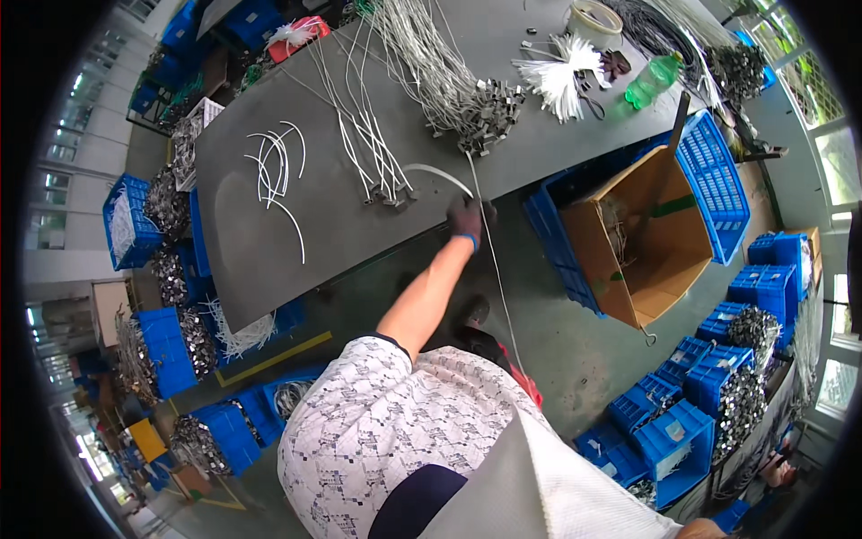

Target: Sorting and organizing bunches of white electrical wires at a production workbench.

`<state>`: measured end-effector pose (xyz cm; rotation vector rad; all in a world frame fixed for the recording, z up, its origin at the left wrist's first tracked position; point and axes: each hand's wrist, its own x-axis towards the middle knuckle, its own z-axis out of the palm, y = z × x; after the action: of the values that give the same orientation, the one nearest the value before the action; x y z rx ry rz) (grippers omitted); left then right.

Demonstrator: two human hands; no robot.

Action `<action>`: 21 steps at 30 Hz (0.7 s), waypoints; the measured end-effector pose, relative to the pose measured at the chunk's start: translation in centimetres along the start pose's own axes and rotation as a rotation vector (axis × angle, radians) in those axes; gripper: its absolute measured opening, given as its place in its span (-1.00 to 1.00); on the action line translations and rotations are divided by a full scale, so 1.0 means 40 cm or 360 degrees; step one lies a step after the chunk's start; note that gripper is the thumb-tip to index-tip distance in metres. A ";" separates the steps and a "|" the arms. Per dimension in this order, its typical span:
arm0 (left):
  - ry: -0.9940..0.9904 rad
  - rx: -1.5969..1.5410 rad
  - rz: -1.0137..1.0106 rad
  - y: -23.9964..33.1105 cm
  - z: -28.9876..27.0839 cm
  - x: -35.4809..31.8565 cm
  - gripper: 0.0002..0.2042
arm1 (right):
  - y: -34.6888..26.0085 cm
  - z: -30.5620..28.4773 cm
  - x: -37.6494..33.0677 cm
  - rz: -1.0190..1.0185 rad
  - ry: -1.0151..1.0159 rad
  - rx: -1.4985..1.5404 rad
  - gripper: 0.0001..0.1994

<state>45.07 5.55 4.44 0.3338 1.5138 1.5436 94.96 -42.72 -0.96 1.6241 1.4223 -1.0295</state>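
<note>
Hand [466,218]: gloved, dark w/ blue cuff, arm stretched out to the table edge; fingers clenched round a white cable. Which hand it is – can't tell for sure; reads as the right. Other hand: not in view.
White cable [437,171]: curves up from the fist over the table; a thin strand runs down from the hand toward the floor, hook at its end [648,339]. Held near one end, prob. so the rest hangs free.
Table [269,242]: grey, tilted in view.
Cable bundle [431,67]: long white leads w/ metal clips heaped at the ends, just beyond the hand – within reach.
Loose curved pieces [278,166]: white, apart, left part of the table.
Cardboard box [642,242]: open, set in a blue crate beside the table.
Green bottle [653,81]: far corner.
</note>
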 end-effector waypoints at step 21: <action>-0.0632 0.0750 -0.0452 -0.090 -0.277 0.104 -0.69 | -0.739 -0.536 0.226 -0.0722 0.0299 0.1501 -0.56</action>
<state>36.15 0.86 -2.72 0.6245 1.5110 0.8288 68.40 -16.08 -0.97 2.1077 1.5716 -2.0783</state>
